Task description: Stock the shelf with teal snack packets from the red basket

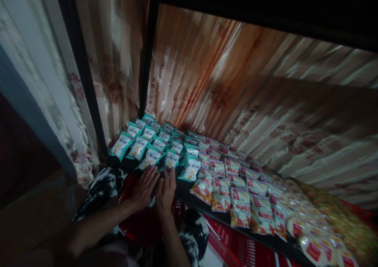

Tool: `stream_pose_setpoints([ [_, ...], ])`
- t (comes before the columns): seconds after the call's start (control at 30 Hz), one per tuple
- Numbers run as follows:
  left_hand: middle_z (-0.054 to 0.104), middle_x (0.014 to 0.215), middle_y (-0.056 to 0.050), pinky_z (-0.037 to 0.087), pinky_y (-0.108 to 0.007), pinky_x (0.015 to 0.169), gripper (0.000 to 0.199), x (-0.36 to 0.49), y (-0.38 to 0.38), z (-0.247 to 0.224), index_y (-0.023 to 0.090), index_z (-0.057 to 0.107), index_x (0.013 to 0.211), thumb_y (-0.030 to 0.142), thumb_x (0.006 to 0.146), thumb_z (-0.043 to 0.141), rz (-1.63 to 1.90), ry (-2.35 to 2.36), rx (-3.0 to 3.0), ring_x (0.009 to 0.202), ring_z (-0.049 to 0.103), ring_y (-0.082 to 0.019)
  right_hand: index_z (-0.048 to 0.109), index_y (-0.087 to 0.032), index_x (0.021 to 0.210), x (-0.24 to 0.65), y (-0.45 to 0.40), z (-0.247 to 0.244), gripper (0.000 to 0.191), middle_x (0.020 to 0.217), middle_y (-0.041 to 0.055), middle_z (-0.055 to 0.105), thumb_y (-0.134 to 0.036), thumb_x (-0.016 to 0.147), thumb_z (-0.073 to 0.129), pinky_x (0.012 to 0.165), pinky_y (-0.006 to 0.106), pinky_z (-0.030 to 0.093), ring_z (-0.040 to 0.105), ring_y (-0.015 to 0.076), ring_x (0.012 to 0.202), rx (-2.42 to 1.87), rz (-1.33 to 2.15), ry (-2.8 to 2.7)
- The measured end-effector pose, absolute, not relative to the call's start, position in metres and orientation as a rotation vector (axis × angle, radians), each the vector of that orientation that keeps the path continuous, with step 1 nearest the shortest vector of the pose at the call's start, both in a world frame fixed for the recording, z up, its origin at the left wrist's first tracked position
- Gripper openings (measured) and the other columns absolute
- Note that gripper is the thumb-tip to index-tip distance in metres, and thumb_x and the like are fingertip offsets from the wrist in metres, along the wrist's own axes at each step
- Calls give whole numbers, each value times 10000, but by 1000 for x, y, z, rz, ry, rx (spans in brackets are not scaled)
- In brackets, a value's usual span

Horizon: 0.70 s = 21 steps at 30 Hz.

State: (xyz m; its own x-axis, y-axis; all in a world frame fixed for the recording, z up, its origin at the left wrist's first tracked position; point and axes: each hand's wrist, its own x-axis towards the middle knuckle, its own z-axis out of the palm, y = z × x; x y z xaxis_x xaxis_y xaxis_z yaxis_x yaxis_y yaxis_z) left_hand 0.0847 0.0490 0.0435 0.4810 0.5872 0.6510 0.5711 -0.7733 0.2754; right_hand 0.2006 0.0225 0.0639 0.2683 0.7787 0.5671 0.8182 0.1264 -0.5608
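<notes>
My left hand (145,189) reaches over the front edge of a black shelf (185,189), its fingers stretched out against the lower end of a teal-and-white snack bag (151,156). Beside it, my right hand (165,191) also has its fingers extended, with the tips at the bottom of another teal snack bag (172,158). Neither hand grips anything that I can see. Similar teal bags lie in slanted rows behind. Just right of my hands rests one more teal bag (190,167). Below my hands, between the knees, is a red basket (134,223).
Rows of white-and-orange snack bags (240,206) continue to the right, then round packs with red labels (314,248) and yellowish packs (339,216). Red crates (233,241) stand under the shelf. A black post (84,70) rises at left; patterned sheeting (236,78) hangs behind.
</notes>
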Motion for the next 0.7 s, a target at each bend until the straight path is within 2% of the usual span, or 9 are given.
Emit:
stream_pose_setpoints([
  [0.13, 247, 1501, -139, 325, -525, 1071, 635, 99, 47, 42, 160, 122, 1457, 80, 858, 319, 1155, 906, 2607, 1405, 143, -261, 508, -79, 1243, 212, 26, 60, 457, 1451, 214, 299, -350, 951, 284, 1025, 479, 352, 315, 268, 1334, -1679, -65, -1411],
  [0.33, 265, 1486, -172, 336, -547, 1063, 602, 118, 52, 41, 154, 139, 1452, 140, 883, 336, 1084, 888, 2559, 1405, 127, -279, 519, -40, 1228, 223, 29, 51, 535, 1414, 241, 352, -402, 950, 241, 1024, 458, 362, 366, 266, 1302, -1719, 54, -1379],
  [0.53, 233, 1498, -178, 322, -532, 1081, 600, 128, 52, 34, 134, 148, 1449, 128, 879, 334, 1036, 909, 2539, 1403, 144, -269, 510, -82, 1251, 229, 26, 45, 506, 1366, 194, 446, -393, 949, 249, 1037, 449, 358, 402, 233, 1282, -1691, 127, -1403],
  [0.7, 179, 1524, -138, 289, -540, 1094, 640, 130, 47, 36, 160, 188, 1444, 78, 832, 354, 1019, 946, 2508, 1406, 132, -272, 495, -77, 1256, 239, 20, 57, 482, 1416, 197, 377, -372, 949, 269, 1049, 453, 338, 336, 232, 1328, -1668, 49, -1364],
])
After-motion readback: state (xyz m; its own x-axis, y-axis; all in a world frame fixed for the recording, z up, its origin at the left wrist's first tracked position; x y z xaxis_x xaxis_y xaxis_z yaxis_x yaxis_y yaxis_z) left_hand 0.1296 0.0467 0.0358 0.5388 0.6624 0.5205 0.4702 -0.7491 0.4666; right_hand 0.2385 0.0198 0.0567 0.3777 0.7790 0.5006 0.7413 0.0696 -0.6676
